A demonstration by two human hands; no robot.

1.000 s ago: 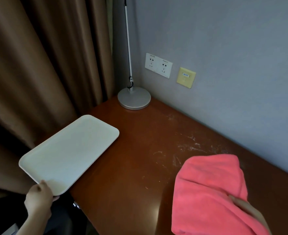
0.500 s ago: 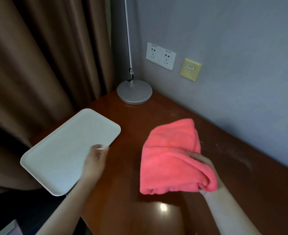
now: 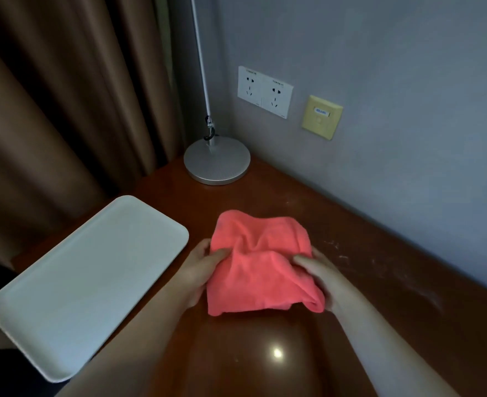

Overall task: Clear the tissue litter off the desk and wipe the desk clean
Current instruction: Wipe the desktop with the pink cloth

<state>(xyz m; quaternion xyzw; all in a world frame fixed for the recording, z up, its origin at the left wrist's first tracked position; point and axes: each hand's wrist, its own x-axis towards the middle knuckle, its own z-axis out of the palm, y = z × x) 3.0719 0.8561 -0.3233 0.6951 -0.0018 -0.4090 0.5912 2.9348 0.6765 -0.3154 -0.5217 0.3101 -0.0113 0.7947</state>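
A pink cloth (image 3: 260, 263) lies bunched on the brown desk (image 3: 351, 282) in the middle of the view. My left hand (image 3: 200, 267) grips its left edge, thumb on top of the fabric. My right hand (image 3: 319, 275) grips its right side, fingers curled into the folds. Pale smears and specks (image 3: 339, 250) mark the desk surface to the right of the cloth, near the wall. No tissue litter is visible on the desk.
A white tray (image 3: 87, 282) sits at the desk's left, overhanging the front-left edge. A round silver lamp base (image 3: 217, 161) with its pole stands in the back corner. Brown curtains (image 3: 50, 110) hang at the left; wall sockets (image 3: 265, 91) are on the grey wall.
My left hand left the tray and took hold of the cloth's left edge. My right hand brought the cloth left toward the desk's middle, where both hands hold it.
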